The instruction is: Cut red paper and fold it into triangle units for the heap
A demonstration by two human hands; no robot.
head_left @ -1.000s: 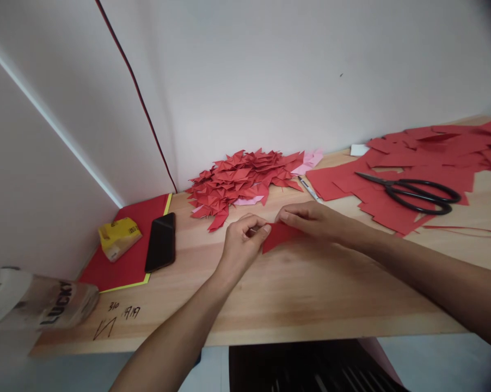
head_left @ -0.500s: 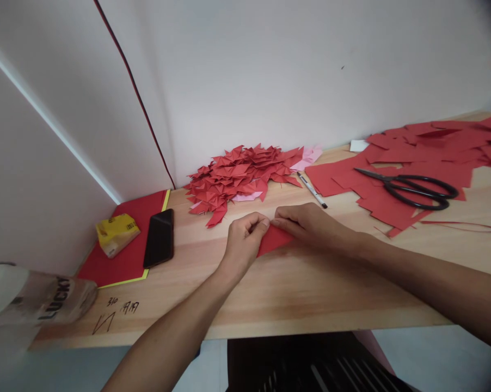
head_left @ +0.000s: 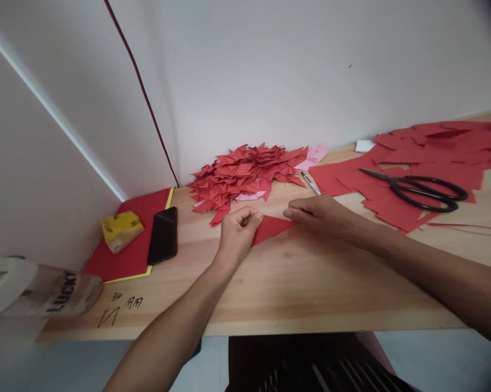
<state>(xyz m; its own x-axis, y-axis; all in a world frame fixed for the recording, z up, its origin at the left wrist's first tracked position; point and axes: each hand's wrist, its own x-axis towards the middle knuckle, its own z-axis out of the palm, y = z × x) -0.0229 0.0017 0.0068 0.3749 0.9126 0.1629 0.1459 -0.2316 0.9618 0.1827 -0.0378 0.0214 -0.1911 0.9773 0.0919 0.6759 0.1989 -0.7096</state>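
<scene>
Folded red paper (head_left: 270, 228) is pinched at one end by left hand (head_left: 237, 230) over counter (head_left: 270, 299), presumably for steadiness; right hand (head_left: 319, 215) is curled narrow at its tip, grip hidden.

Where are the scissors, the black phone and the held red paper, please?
Scissors (head_left: 394, 183), head view, near the pivot.
Black phone (head_left: 163, 235), head view, middle of its upper face.
Held red paper (head_left: 270, 228), head view, middle of its visible face.
</scene>
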